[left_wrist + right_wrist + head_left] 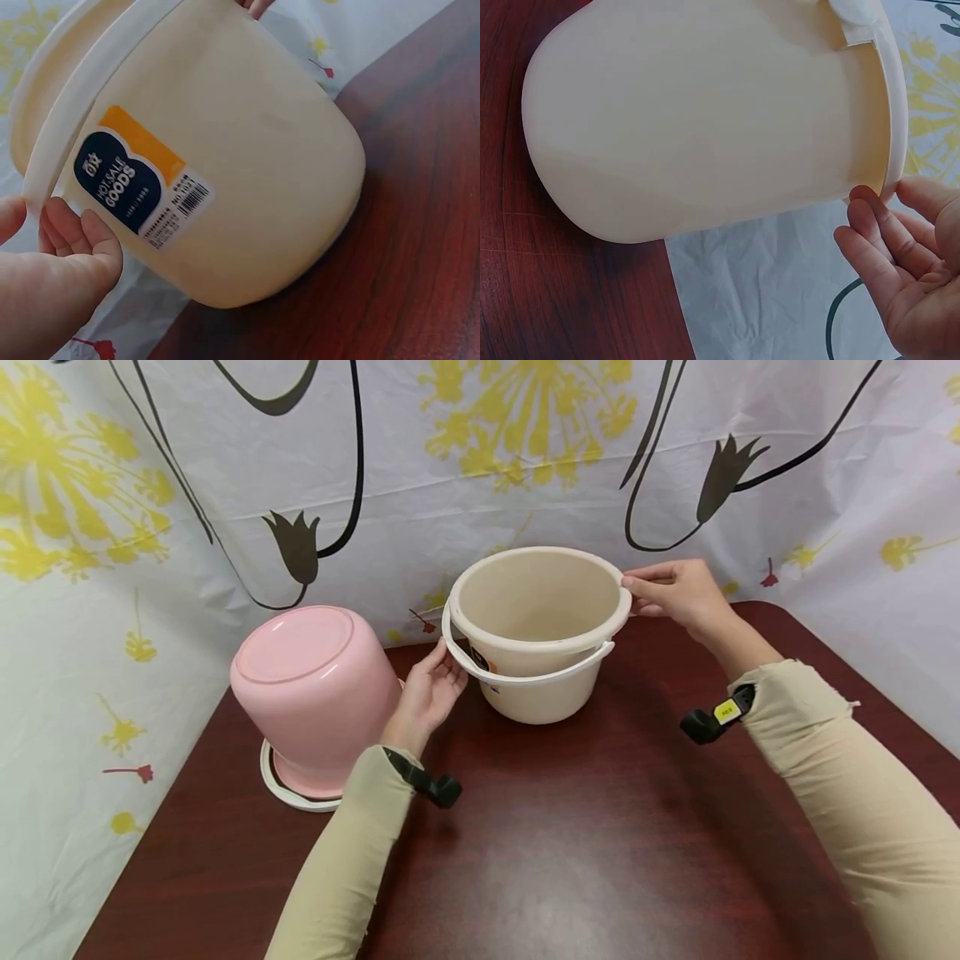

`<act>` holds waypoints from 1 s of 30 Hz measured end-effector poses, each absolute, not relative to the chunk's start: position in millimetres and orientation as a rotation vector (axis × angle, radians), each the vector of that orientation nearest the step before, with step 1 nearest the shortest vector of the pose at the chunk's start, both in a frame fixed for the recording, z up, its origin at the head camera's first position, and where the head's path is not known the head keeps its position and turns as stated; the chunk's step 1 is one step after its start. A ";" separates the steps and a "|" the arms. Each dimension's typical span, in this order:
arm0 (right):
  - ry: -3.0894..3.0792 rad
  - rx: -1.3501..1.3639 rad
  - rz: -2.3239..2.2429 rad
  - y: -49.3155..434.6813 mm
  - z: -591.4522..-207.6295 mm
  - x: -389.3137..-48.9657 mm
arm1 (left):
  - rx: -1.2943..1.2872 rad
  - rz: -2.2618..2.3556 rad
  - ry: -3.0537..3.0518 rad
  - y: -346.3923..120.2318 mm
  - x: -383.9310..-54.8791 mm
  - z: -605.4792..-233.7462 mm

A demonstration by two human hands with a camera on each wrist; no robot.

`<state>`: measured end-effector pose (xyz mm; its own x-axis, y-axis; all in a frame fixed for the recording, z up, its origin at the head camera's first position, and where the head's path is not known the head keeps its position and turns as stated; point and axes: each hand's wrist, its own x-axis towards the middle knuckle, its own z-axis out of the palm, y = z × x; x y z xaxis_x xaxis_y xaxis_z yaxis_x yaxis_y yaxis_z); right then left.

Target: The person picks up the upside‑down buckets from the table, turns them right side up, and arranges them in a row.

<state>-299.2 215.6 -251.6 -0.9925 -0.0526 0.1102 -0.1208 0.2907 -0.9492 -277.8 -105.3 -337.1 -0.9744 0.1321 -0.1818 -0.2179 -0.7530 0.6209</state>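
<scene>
A beige bucket [543, 693] with its mouth up is at the back middle of the table, its white handle [525, 678] lying along the front below the rim. My left hand [431, 693] pinches the handle at the bucket's left side between thumb and fingers. On the far right, my right hand [678, 593] pinches the rim [898, 97]. A label [135, 180] in dark blue and orange shows on the bucket's side in the left wrist view. Left of my left hand, a pink bucket [322, 693] stands upside down.
The pink bucket's white handle [288, 797] lies round its rim on the dark red-brown table [540, 860]. A white curtain [405, 443] with yellow flowers and dark stems hangs behind the table and down its sides.
</scene>
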 end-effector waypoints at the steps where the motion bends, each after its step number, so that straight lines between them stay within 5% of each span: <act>1: -2.472 0.170 1.834 215.8 -252.1 -299.0 | -0.193 2.769 1.004 -104.7 -277.3 -338.7; 30: -2.529 0.270 1.785 220.2 -252.8 -300.9 | -0.389 2.651 1.222 -97.1 -275.9 -348.5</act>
